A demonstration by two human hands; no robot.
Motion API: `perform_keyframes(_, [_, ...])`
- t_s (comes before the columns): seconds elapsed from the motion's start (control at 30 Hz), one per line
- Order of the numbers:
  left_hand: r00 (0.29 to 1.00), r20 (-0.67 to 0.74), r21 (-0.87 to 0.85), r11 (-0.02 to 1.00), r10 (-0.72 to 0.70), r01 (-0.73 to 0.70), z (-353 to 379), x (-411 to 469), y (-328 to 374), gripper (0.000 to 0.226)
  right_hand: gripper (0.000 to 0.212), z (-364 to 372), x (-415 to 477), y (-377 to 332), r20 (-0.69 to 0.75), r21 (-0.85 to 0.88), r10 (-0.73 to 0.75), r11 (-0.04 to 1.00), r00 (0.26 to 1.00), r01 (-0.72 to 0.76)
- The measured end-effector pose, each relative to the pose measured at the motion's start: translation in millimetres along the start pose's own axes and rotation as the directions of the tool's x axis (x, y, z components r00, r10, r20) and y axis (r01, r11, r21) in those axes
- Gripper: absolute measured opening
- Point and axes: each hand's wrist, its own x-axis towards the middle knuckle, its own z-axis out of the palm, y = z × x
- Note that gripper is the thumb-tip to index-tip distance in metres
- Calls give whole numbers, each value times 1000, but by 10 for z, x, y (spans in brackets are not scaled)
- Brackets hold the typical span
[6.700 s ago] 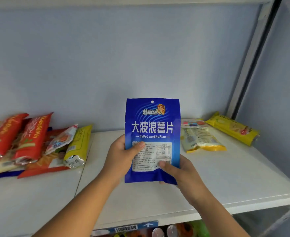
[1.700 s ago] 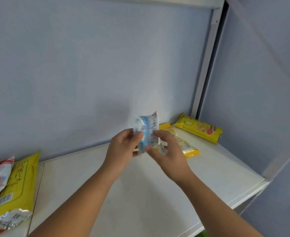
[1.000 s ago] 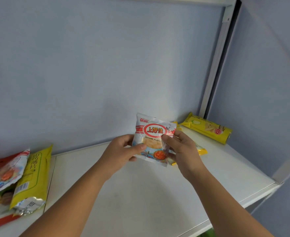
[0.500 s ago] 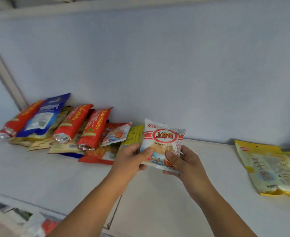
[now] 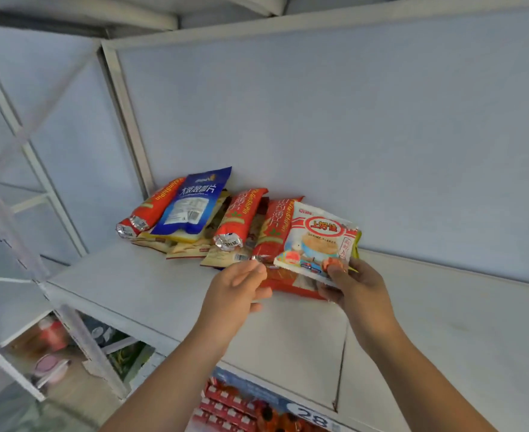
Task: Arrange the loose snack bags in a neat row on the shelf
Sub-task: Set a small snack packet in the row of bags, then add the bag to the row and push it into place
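My right hand (image 5: 356, 288) pinches the lower right corner of a white Oishi shrimp-flakes bag (image 5: 319, 238), which leans onto the right end of the pile on the white shelf (image 5: 163, 291). My left hand (image 5: 235, 288) is off that bag, fingers relaxed, with its tips at the foil end of a red bag (image 5: 272, 232). Further left lie another red bag (image 5: 241, 216), a blue chips bag (image 5: 194, 204) and a red bag (image 5: 154, 207), overlapping on flat tan and orange packets. A yellow bag's edge (image 5: 357, 244) peeks from behind the white one.
A white upright post (image 5: 126, 113) stands just left of the pile, and the pale back panel is right behind it. The shelf surface has a seam (image 5: 341, 353) under my right arm. Below the front edge are red packaged goods (image 5: 241, 406) and a price tag (image 5: 313, 419).
The view swung left onto the pile. The white bag moved from both hands up against the pile's right end. My left hand let go of it and now sits by the red bag.
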Motion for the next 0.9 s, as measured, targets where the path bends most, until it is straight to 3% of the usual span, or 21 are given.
perform_keyframes(0.1, [997, 63, 76, 997, -35, 30, -360, 120, -69, 14, 19, 148, 243, -153, -184, -104, -61, 994, 981, 43])
perform_keyframes(0.23, [988, 141, 144, 989, -64, 44, -685, 248, -129, 15, 13, 279, 625, -325, -243, -292, -87, 956, 966, 12])
perform_keyframes(0.33, [978, 195, 157, 987, -72, 41, -788, 284, -154, 15, 50, 306, 748, -364, -265, -521, -84, 851, 961, -69])
perform_keyframes(0.43, [968, 244, 169, 985, -58, 16, -792, 290, -166, 14, 56, 281, 647, -349, -252, -654, -138, 754, 958, -63])
perform_keyframes(0.5, [960, 276, 180, 984, -53, 3, -750, 295, -174, 14, 49, 238, 538, -328, -262, -675, -161, 735, 952, -62])
perform_keyframes(0.63, [936, 350, 188, 981, -25, -44, -554, 302, -160, 14, 16, 71, 302, -284, -260, -671, -164, 739, 952, -56])
perform_keyframes(0.73, [906, 423, 191, 979, -12, -76, -257, 270, -142, 13, 30, -172, 98, -279, -308, -680, -180, 729, 934, -84])
perform_keyframes(0.9, [829, 560, 181, 977, -6, -115, 538, 92, -167, 11, 26, -852, -315, -374, -344, -698, -206, 709, 916, -103])
